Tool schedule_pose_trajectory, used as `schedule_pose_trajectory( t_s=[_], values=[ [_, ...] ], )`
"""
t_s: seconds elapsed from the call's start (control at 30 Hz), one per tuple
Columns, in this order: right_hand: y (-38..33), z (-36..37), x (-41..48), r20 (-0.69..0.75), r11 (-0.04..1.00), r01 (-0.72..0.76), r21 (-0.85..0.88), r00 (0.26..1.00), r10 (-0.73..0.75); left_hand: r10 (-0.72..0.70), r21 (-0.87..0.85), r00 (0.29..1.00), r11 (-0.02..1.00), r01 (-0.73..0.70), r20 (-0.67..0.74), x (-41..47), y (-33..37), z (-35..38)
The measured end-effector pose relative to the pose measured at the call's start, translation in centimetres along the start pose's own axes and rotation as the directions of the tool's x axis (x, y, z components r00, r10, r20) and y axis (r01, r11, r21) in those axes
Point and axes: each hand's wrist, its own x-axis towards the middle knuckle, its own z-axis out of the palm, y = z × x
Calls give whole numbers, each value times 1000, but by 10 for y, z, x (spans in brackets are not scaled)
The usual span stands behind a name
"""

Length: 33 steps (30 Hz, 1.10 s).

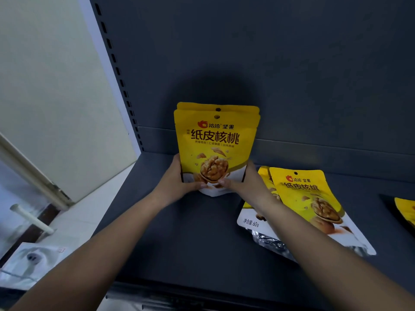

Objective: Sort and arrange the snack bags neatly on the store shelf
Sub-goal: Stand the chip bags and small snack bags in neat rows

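Observation:
Two yellow walnut snack bags stand upright, one behind the other, near the back left of the dark grey shelf. My left hand grips their lower left edge, thumb across the front. My right hand grips the lower right edge, thumb on the front too. To the right, two more of the same bags lie flat and overlapping on the shelf, partly hidden under my right forearm. A further yellow bag shows at the right frame edge.
The shelf's back panel rises behind the bags, with a slotted upright at its left. Left of the shelf are a pale wall, a white floor and a white box low down.

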Motion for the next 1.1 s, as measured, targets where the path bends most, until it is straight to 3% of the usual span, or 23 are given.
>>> schedule_pose_trajectory(
  t_s=[0.23, 0.4, 0.7, 0.8, 0.87, 0.93, 1.0, 1.1],
  values=[
    [12, 16, 29, -79, 981, -22, -195, 997, 7, 106, 133, 988, 987, -91, -111, 22, 2, -3],
    [11, 21, 33, -98, 961, -84, -262, 993, 60, 106, 123, 988, 988, -91, -116, 29, -2, -6],
    [-16, 15, 28, -16, 967, -155, -203, 988, 155, 23, 96, 990, 995, -10, -140, 11, 7, -19],
    [-32, -25, 11, -22, 956, -135, -260, 991, 134, -42, 179, 928, 977, 116, -370, -8, 20, -15],
    [-36, -62, -7, -42, 936, -130, -327, 992, 123, 14, 214, 869, 971, 106, -495, -28, 31, -3],
    [-31, -100, -27, -111, 886, -163, -434, 986, 127, 47, 155, 908, 988, 20, -416, -43, 43, 15],
    [-15, -130, -43, -220, 782, -279, -557, 958, 185, 34, 159, 980, 987, -3, -195, -45, 53, 38],
    [10, -150, -67, -292, 668, -427, -609, 904, 312, -59, 241, 995, 970, 38, 82, -40, 65, 78]
  ],
)
